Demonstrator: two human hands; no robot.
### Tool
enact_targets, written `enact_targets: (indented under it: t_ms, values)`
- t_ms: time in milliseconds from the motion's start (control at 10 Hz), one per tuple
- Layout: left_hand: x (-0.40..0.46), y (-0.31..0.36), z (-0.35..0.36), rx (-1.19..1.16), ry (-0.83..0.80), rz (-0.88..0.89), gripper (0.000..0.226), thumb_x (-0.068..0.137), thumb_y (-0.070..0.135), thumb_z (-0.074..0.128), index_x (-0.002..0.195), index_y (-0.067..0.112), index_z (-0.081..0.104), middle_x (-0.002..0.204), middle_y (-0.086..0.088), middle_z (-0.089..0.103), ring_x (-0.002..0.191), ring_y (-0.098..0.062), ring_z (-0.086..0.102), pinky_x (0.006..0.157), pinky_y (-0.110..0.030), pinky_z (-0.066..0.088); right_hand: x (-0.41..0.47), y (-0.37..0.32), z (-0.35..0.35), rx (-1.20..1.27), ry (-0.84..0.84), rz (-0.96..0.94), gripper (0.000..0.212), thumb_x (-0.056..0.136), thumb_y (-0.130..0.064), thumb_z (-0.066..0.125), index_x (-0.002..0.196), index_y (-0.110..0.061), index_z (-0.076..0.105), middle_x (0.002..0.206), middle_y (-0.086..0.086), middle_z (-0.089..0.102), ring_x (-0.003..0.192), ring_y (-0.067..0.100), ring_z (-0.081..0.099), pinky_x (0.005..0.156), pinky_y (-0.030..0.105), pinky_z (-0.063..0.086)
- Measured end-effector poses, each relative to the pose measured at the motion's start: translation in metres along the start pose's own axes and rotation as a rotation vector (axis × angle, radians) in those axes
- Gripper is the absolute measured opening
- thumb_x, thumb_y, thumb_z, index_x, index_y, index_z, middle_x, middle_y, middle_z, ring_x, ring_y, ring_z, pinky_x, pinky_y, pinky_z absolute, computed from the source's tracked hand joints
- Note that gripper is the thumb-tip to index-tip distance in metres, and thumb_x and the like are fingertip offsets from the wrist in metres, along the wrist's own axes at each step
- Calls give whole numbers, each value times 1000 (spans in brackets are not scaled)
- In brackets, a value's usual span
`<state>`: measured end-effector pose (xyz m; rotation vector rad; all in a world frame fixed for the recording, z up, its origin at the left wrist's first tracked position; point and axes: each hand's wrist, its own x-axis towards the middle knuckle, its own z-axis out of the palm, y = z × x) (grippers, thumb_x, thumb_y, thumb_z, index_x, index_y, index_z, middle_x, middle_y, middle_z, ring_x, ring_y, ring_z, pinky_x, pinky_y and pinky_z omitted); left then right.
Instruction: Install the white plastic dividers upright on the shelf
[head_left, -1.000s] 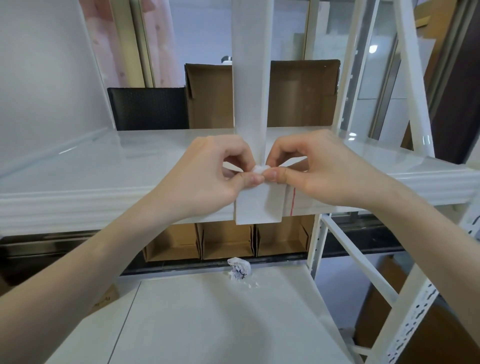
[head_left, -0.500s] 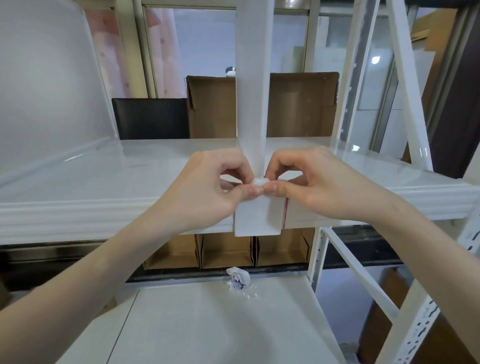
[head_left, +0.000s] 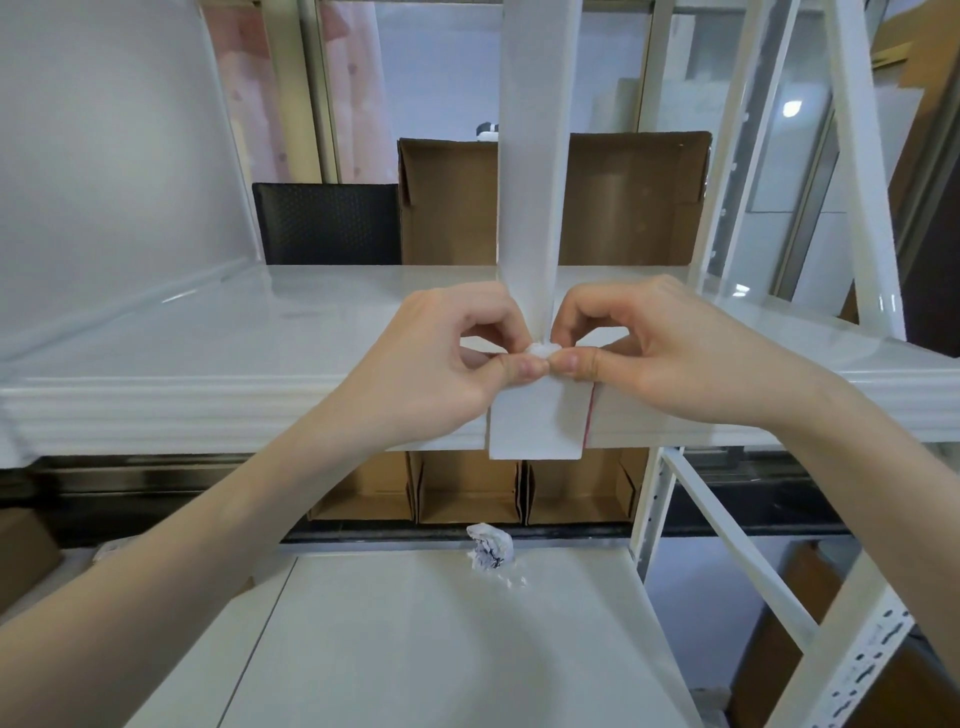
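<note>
Head view: a small white wad is pinched between left hand and right hand at the shelf front edge, directly below the upright divider.

The white divider is running off the top edge of the frame, so its upper end is not showing. Its foot is sitting behind the left hand and the right hand. Their fingertips are pinching a small white scrap too small to identify. The divider is covering the middle of the cardboard box behind it. Both forearms are leaving by the lower corners. The crumpled paper at lower centre is carrying dark print too small to read.
</note>
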<state>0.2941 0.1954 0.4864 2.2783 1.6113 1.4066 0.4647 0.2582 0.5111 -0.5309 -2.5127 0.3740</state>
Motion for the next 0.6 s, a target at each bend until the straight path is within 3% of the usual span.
enact_targets:
  t_ms: [100,200,300,400,500,600]
  values:
    - [-1,1,0,6,-5,-7,7,79,13,71,76,9,66,77,4,63,80,-8,61,66,-13,54,1,2,2,-2,7,-2,15,84,-27,59,83,-12,62,83,1,66,83,9,61,73,21,55]
    - [-2,2,-2,27,-23,-4,7,80,16,70,77,13,64,78,7,63,82,-9,62,70,-18,56,-1,4,5,42,38,23,11,82,-27,60,82,-16,64,82,-5,66,84,4,61,73,12,52]
    - [-2,4,-5,29,-62,-15,7,82,19,68,80,15,63,81,4,64,84,-12,62,78,-27,54,-7,6,10,161,113,66,12,78,-27,65,84,-17,64,81,-4,67,85,6,64,82,20,54]
    - [-7,5,-4,76,-80,-6,8,86,24,64,85,17,59,85,7,58,84,-6,58,80,-22,53,-15,1,16,308,195,79,22,73,-30,65,90,-18,59,89,0,64,90,12,64,86,27,55]
    - [-19,2,-4,151,-57,8,17,90,34,57,103,25,51,100,14,48,95,2,50,88,-17,48,-20,-11,20,235,257,93,30,75,-26,67,99,-28,50,101,-9,58,102,8,57,92,31,50]
    - [-38,2,-25,177,-19,16,40,90,42,53,127,33,40,124,20,42,113,13,37,98,-8,33,-22,-37,16,174,394,66,36,78,-24,68,104,-31,44,110,-8,52,107,7,52,94,30,46]
